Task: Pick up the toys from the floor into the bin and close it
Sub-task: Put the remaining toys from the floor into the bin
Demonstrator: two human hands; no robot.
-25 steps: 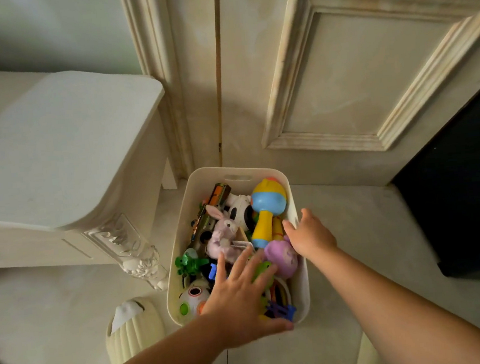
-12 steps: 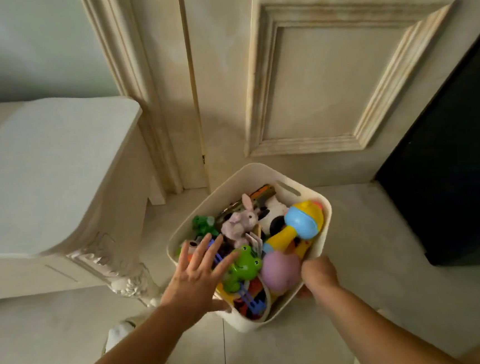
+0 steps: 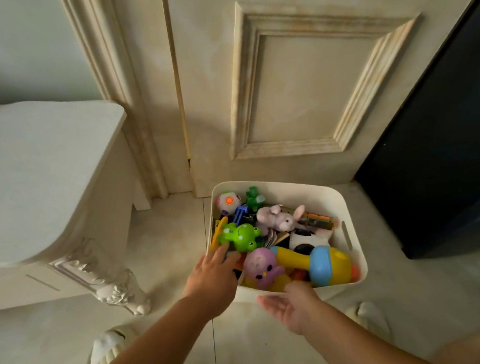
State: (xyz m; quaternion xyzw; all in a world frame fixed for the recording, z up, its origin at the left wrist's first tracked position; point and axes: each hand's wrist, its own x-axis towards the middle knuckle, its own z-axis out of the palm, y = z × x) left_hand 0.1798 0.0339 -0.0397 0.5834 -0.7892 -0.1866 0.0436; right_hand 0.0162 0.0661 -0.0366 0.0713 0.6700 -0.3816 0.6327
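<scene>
A white plastic bin stands on the pale floor in front of a door, with no lid in view. It is heaped with toys: a green frog, a pink plush bunny, a purple round figure, a yellow and blue hammer toy and a white ball with an orange spot. My left hand lies over the bin's near-left corner, fingers stretched out beside the frog. My right hand grips the bin's near rim, fingers curled over the edge.
A white carved table stands to the left, its leg close to the bin. A cream panelled door is behind the bin, a dark cabinet to the right. My two pale slippers show at the bottom.
The bin has turned on the floor, so its long side now faces me. My right hand shifted from the side rim to the near rim. My left hand dropped onto the near-left corner.
</scene>
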